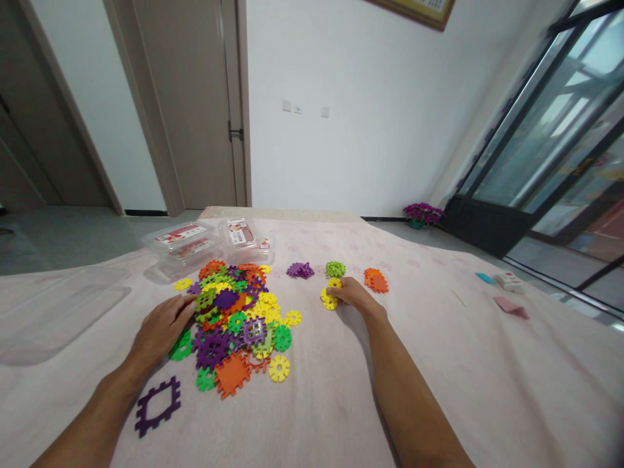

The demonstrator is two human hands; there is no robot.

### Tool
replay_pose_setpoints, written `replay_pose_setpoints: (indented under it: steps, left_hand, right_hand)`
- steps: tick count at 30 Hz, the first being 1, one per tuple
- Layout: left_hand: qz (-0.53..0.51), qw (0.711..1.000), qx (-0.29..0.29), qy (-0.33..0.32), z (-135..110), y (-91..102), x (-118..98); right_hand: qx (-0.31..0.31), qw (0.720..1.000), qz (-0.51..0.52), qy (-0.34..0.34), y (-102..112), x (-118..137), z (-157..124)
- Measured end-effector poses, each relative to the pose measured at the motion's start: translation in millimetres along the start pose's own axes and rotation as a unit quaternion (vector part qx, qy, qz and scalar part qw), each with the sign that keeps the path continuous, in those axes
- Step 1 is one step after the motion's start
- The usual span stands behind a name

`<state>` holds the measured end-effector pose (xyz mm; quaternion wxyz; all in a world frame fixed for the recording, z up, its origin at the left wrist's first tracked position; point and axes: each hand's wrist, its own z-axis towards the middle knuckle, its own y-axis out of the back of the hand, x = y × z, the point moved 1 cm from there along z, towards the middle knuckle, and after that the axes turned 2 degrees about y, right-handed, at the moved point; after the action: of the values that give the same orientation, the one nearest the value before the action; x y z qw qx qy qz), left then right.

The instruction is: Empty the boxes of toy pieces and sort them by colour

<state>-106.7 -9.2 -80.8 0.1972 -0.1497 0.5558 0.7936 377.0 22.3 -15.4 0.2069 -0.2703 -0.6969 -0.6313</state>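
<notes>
Home, likely (view cropped): brown door (188, 97), tablecloth (312, 396), wall frame (425, 15), potted flowers (423, 212)

A heap of pieces (225, 318) lies on the table (312, 403), left of the middle, with the left grip (168, 324) at its left edge; behind it sit containers (180, 242), and farther left a tray (63, 313). A frame (141, 416) lies before the heap, toward the left. Right of the heap, a left pile (300, 270), a middle pile (335, 268) and a right pile (376, 281) form a row (the last slightly nearer), the right grip (351, 291), with discs (328, 300), before the middle one. A small box (508, 281) lies far right, a cloth (511, 307) before it
</notes>
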Motion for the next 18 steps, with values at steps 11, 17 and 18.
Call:
replay_pose_setpoints:
  steps: [11,17,18]
  left_hand:
    - [-0.001,1.0,0.004,-0.004,1,0.4,1]
    - [-0.004,1.0,0.009,-0.006,1,0.3,2]
    - [-0.003,1.0,0.007,-0.005,1,0.1,2]
  right_hand:
    - [-0.024,0.983,-0.165,0.076,19,41,-23]
    - [0.154,0.961,-0.097,0.21,-41,69,-25]
    - [0.165,0.958,-0.101,0.209,-47,69,-24]
